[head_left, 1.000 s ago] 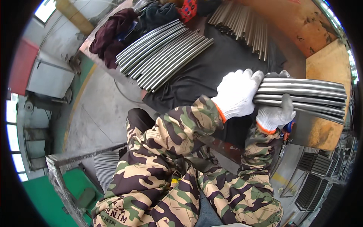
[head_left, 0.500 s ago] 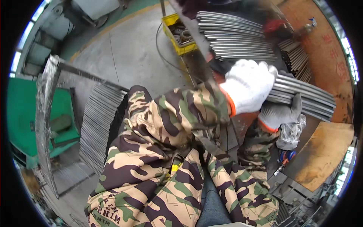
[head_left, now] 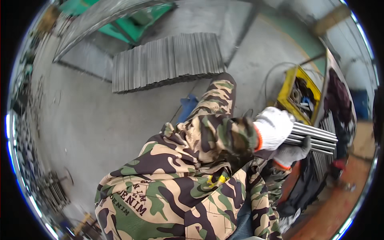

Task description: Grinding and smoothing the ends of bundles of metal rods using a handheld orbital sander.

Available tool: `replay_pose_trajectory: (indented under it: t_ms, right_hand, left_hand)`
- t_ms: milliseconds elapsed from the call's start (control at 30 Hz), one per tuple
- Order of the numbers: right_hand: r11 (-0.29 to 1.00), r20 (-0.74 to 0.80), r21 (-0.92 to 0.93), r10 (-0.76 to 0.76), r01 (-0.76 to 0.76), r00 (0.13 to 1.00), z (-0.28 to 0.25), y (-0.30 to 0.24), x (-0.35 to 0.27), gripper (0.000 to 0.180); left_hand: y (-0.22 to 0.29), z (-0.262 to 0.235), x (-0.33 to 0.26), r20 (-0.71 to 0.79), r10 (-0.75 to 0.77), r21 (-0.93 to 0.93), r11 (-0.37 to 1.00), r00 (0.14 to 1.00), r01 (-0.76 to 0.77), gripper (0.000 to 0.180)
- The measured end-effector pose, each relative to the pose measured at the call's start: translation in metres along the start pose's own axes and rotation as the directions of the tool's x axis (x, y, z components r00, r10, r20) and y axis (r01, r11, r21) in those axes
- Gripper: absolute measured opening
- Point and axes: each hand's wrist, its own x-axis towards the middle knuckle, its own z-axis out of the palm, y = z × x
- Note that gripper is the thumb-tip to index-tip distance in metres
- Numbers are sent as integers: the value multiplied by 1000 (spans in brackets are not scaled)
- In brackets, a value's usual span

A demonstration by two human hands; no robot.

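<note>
A bundle of silver metal rods (head_left: 314, 134) is held out to the right, level with my body. My left hand (head_left: 275, 123), in a white knit glove with an orange cuff, is closed over the bundle's near end. Beneath it, my right hand (head_left: 294, 151), in a grey-coated glove, grips the rods with its thumb up along their side. The fingers of both hands are partly hidden. More rods (head_left: 329, 120) lie on the bench behind the bundle. A large stack of grey rods (head_left: 168, 60) rests at the upper left, beyond my knee.
A yellow crate (head_left: 289, 90) holding metal parts stands beyond my hands. A metal frame wrapped in plastic film (head_left: 90, 28) surrounds the stack's far side. The rust-coloured bench (head_left: 332, 208) runs along the right, with dark cloth (head_left: 302, 190) on it. Grey concrete floor (head_left: 96, 124) spreads left.
My view and body have turned left, toward the large stack. Both hands have carried the bundle away from the bench top, still gripping it.
</note>
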Motion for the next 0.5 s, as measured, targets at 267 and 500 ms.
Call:
replay_pose_trajectory:
  t_ms: [267, 500]
  right_hand:
    - [696, 145, 120, 693, -708, 706, -19, 113, 26, 48]
    - [631, 72, 121, 765, -767, 640, 23, 160, 44, 45]
  left_hand:
    - [-55, -12, -68, 262, -586, 133, 809, 767, 573, 49]
    - [-70, -37, -73, 158, -748, 247, 662, 645, 708, 54]
